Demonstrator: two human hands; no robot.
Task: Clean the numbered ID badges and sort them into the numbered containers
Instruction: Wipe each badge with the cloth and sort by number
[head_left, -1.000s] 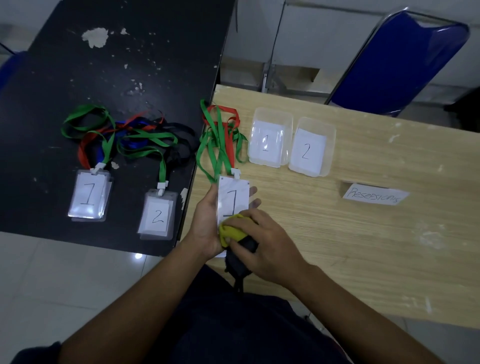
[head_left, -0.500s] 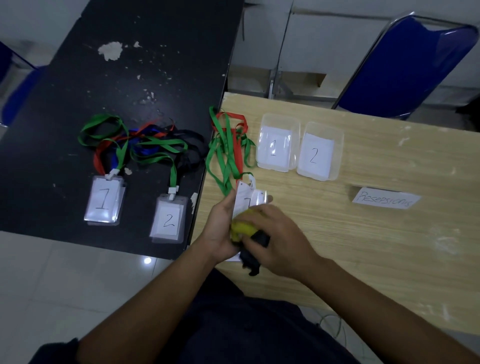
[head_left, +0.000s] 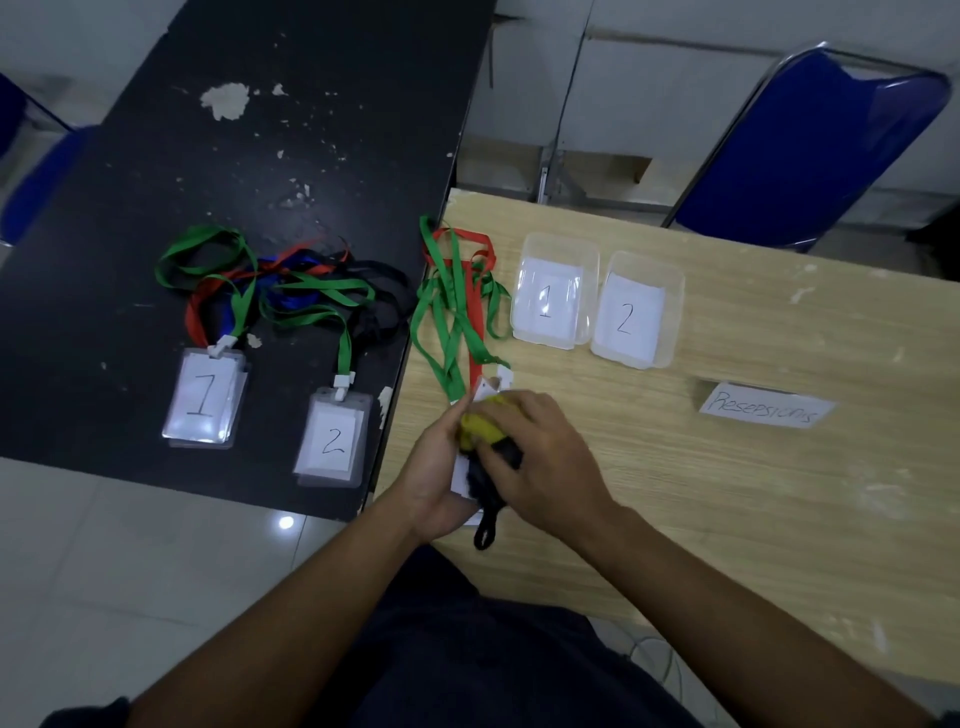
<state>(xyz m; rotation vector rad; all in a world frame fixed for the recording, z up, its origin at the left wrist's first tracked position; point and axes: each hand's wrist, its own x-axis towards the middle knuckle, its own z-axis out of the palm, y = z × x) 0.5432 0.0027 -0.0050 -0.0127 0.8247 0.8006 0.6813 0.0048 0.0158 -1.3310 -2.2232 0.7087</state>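
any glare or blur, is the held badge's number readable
Head view: dim; glare on the badge marked 1 on the black table; bright spot on the floor; right hand and yellow cloth slightly blurred, covering the number on the held badge.

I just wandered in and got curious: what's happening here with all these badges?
A person is cleaning a badge. The left hand holds it at the near edge of the wooden table while the right hand rubs a yellow and black cloth over it, hiding its number. A badge marked 1 and a badge marked 2 lie on the black table, lanyards attached. Clear container 1 and container 2 stand on the wooden table.
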